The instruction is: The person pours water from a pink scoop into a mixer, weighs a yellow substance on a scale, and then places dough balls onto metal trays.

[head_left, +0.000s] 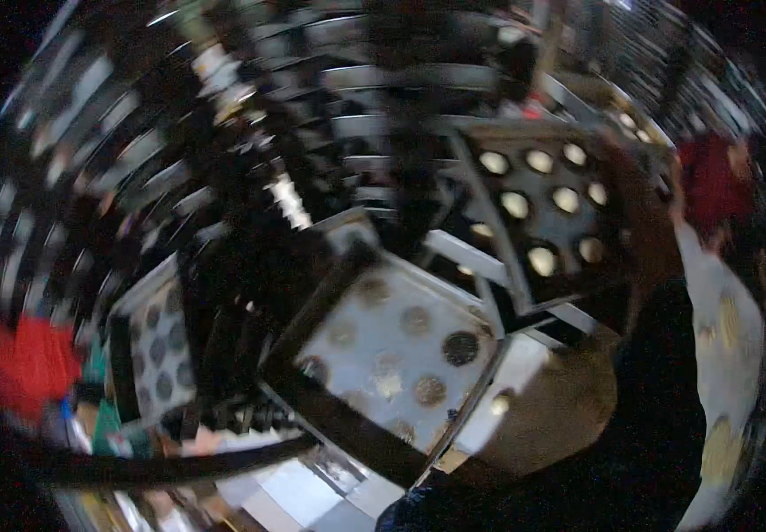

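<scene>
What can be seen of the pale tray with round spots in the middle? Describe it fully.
The tray is a pale, flat, roughly square panel, tilted like a diamond in the view. Rows of round spots cover it; most look dull grey, and one near the right corner is darker. It looks like metal or plastic, but motion blur hides detail. A dark bar runs along its lower left edge, and a second, darker tray with bright spots sits up and to the right. No hand is seen on it.

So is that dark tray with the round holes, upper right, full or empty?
Partly full at least: the dark tray shows pale round pieces in about nine holes. The picture is too blurred to tell whether any hole is empty.
</scene>
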`<state>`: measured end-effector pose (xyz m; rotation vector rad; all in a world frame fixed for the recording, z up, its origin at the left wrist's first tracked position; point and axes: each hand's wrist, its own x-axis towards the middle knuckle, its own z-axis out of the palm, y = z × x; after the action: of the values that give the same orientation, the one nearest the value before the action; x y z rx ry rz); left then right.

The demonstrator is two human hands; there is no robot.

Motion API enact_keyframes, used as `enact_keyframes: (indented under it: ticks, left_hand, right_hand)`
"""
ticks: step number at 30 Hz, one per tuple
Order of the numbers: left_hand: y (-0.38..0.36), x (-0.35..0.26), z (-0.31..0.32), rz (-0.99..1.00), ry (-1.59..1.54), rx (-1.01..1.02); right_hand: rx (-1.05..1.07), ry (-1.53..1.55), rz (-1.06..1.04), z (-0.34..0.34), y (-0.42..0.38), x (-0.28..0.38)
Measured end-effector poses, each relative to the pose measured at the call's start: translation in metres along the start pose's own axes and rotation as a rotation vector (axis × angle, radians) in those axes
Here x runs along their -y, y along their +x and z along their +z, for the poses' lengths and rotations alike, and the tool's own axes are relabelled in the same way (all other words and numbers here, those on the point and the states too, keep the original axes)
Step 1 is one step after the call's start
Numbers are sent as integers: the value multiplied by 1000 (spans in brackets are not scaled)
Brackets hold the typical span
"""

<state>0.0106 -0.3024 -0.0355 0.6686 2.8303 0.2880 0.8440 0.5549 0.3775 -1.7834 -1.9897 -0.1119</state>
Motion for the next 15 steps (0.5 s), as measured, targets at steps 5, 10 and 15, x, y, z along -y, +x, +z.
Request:
enact_keyframes:
  ticks: [5,10,15]
  left_hand:
    - [-42,60,53,14,-69,287]
    - [-142,32,16,-314,-525,276]
    - [-238,141,-10,-240,-406,161]
  right_hand:
    - [-229,463,-443,-88,-46,240]
    - [-240,629,-901,-127,-196,487]
    - [113,924,-1517,-103,-401,712]
